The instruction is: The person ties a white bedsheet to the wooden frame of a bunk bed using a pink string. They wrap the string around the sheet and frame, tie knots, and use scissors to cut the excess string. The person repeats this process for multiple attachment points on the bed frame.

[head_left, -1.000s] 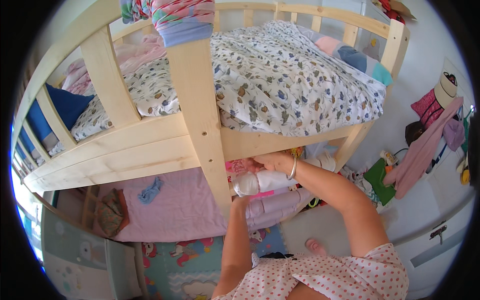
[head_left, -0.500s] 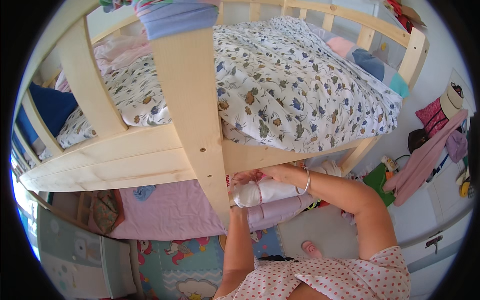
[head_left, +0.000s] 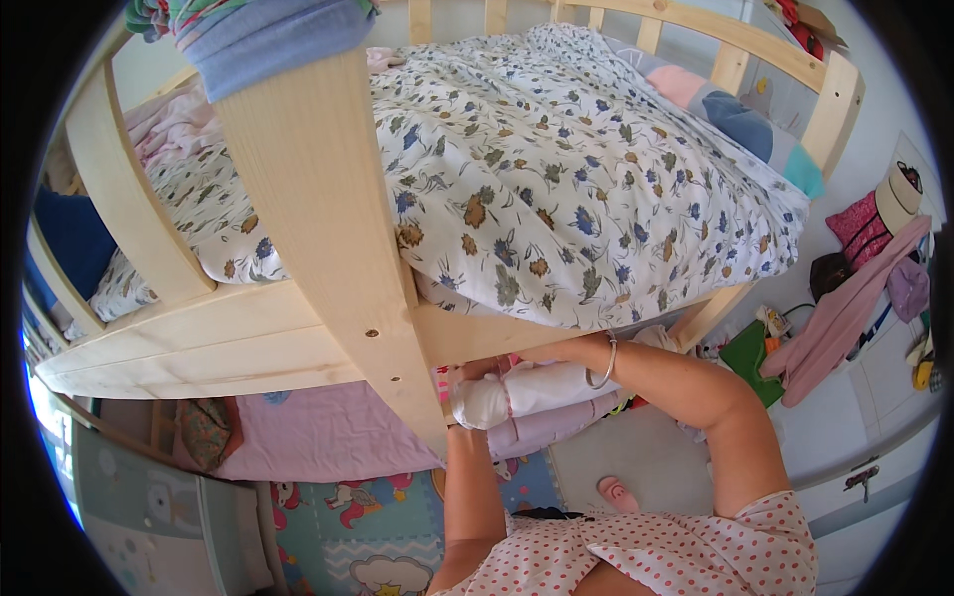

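Observation:
A white rolled cloth bundle (head_left: pixel 545 389) with a thin reddish band round it lies just below the upper bunk's rail. My right hand (head_left: pixel 517 356) reaches in along its far side, under the rail, with a bangle (head_left: pixel 604 360) on the wrist. Its partly visible fingers are bent near a small pink-red piece; what they hold is hidden. My left forearm (head_left: pixel 474 487) rises to the bundle's near left end beside the wooden post (head_left: pixel 308 189). The bundle and post cover my left hand's fingers.
A flowered quilt (head_left: pixel 556 199) covers the upper bunk. Below lie a pink sheet (head_left: pixel 328 432) and a lilac padded roll (head_left: pixel 527 432). On the floor are a patterned play mat (head_left: pixel 343 517) and a pink slipper (head_left: pixel 616 494). A pale cabinet (head_left: pixel 139 497) stands left; clothes hang on the right.
The view has shifted, so the post and rail appear further left and lower. My right hand's fingers are more hidden under the rail. Both arms remain at the white bundle.

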{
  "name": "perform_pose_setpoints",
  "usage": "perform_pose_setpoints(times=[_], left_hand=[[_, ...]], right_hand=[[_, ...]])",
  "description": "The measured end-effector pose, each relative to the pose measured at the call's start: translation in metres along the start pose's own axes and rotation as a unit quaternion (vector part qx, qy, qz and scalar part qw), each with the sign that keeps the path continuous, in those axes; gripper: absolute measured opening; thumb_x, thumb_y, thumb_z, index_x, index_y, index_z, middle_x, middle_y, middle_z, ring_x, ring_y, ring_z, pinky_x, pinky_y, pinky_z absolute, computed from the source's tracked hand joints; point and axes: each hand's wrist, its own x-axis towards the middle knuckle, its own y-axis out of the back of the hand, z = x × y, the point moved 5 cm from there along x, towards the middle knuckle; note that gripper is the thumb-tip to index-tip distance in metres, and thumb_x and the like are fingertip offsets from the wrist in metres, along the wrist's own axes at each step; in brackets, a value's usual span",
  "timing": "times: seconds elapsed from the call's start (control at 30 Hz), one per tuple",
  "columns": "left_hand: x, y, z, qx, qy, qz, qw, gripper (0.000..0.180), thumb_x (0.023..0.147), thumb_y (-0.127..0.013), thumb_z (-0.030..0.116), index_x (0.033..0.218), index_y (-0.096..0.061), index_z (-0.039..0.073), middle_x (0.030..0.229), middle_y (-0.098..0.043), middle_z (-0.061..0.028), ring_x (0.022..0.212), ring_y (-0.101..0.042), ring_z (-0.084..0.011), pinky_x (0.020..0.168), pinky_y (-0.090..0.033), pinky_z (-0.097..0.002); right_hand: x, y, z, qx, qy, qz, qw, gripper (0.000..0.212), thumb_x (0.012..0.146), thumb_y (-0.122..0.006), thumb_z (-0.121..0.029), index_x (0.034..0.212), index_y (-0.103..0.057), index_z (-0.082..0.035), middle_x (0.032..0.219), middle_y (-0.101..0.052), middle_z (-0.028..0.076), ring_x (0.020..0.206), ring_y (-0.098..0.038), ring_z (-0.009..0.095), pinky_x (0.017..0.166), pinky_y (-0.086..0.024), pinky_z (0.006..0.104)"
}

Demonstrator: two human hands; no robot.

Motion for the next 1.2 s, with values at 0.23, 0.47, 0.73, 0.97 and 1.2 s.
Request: perform_pose_setpoints(times=[0.23,0.47,0.73,0.97,1.2], left_hand=[[0.005,0.026,-0.065,-0.097,0.116,-0.009,0.988,0.006,0.074,-0.054,-0.004,0.079,-0.054,-0.001,0.070,-0.057,-0.0101,0.058,-0.053,-0.0169,0.052,-0.044,-0.0242],[0.004,-0.015,-0.024,-0.529,0.304,-0.021,0.792,0.022,0.080,-0.064,0.021,0.079,-0.055,0.001,0.066,-0.055,-0.0076,0.058,-0.052,-0.0155,0.052,-0.045,-0.0242],[-0.002,-0.018,0.019,-0.505,0.291,0.047,0.811,0.014,0.075,-0.066,0.009,0.076,-0.054,0.001,0.065,-0.054,-0.0072,0.056,-0.050,-0.0150,0.050,-0.043,-0.0256],[0.002,-0.014,0.042,-0.392,0.246,0.039,0.885,0.015,0.074,-0.065,0.002,0.065,-0.053,0.002,0.055,-0.049,-0.0049,0.052,-0.046,-0.0127,0.047,-0.037,-0.0250],[0.000,0.002,-0.055,-0.397,0.305,0.072,0.862,0.010,0.077,-0.069,0.013,0.080,-0.060,0.011,0.071,-0.058,-0.0008,0.059,-0.049,-0.0105,0.051,-0.039,-0.0245]], right_hand=[[-0.017,0.007,-0.018,0.117,0.008,-0.029,0.993,0.018,0.087,-0.053,-0.018,0.090,-0.064,-0.004,0.082,-0.065,0.006,0.073,-0.058,0.013,0.060,-0.047,0.0300],[-0.019,0.004,-0.012,0.176,0.021,-0.041,0.983,0.018,0.087,-0.053,-0.018,0.091,-0.064,-0.004,0.082,-0.065,0.006,0.072,-0.058,0.013,0.061,-0.047,0.0293],[-0.055,0.026,-0.043,0.314,0.073,-0.078,0.944,0.019,0.088,-0.053,-0.018,0.091,-0.064,-0.003,0.082,-0.065,0.006,0.072,-0.058,0.013,0.061,-0.047,0.0285],[-0.059,0.037,-0.053,0.377,0.118,-0.080,0.915,0.019,0.088,-0.052,-0.018,0.091,-0.064,-0.003,0.082,-0.065,0.006,0.071,-0.057,0.012,0.061,-0.047,0.0278],[-0.058,0.037,-0.061,0.385,0.136,-0.079,0.909,0.020,0.088,-0.052,-0.018,0.092,-0.064,-0.002,0.081,-0.065,0.006,0.071,-0.057,0.012,0.062,-0.047,0.0271]])
